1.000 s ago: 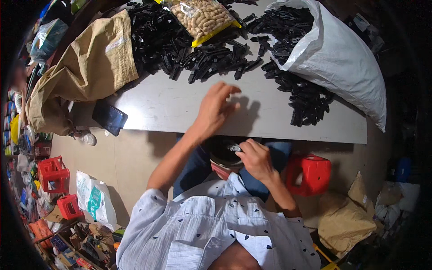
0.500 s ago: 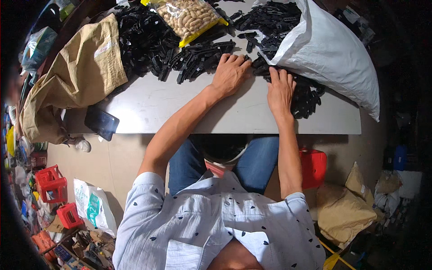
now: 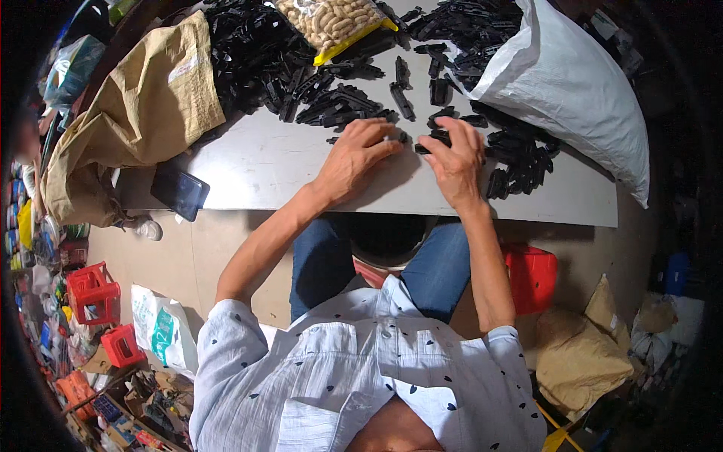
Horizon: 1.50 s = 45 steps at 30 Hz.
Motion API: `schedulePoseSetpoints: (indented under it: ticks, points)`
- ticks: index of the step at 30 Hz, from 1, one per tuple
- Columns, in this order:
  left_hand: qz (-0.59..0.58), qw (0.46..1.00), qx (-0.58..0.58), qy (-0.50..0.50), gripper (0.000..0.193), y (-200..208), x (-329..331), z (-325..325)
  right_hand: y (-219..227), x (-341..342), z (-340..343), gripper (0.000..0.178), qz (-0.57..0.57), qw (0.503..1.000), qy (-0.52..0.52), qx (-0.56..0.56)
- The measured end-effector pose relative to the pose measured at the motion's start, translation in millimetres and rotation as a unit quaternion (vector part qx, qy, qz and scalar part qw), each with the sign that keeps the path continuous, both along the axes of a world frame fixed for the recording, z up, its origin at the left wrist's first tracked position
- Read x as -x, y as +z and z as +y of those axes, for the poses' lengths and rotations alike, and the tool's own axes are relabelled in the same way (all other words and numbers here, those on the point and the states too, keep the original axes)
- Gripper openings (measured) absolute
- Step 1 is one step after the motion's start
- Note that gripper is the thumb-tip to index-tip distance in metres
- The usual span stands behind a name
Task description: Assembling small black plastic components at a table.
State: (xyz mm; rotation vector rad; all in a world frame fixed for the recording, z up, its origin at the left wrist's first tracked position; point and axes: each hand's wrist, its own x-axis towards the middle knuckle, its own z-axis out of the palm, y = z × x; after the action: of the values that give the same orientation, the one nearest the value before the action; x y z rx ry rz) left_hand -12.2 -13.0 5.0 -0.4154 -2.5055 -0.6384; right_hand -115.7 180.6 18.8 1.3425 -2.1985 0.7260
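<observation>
My left hand [image 3: 354,160] is over the middle of the table, fingers bent and closed on a small black plastic part [image 3: 404,138] that shows at the fingertips. Opposite it, my right hand [image 3: 457,160] curls its thumb and fingers around another black plastic part [image 3: 424,149]. Beyond the left hand lies a heap of similar black parts [image 3: 343,105]. More of them [image 3: 520,162] are piled just right of the right hand. A few loose pieces [image 3: 402,98] lie between the heaps. The palms and what is under them are hidden.
A white woven sack [image 3: 576,98] lies at the right, its mouth by a far black pile [image 3: 471,34]. At left are a brown sack [image 3: 139,113] and a phone [image 3: 181,192]. A bag of peanuts [image 3: 331,22] rests on the parts. Red stools [image 3: 94,294] stand on the floor.
Both hands have drawn back from the heaps toward me, and black parts now show at their fingers. Loose parts lie scattered where the hands were. The view has shifted slightly.
</observation>
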Motion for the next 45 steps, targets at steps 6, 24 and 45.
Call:
schedulePoseSetpoints:
  ticks: [6, 24, 45]
  points:
    - [0.000, 0.987, 0.012, 0.159, 0.037, 17, 1, 13, 10, -5, 5, 0.034, -0.119, 0.986, -0.034, 0.113]
    - [-0.105, 0.749, -0.654, 0.014, 0.023, 5, -6, 25, -15, -39, 11, 0.022, -0.566, 0.762, 0.092, 0.301]
    - [-0.213, 0.666, -0.705, -0.116, 0.021, 27, -42, 51, 24, -66, 10, 0.027, -0.239, 0.954, 0.088, 0.160]
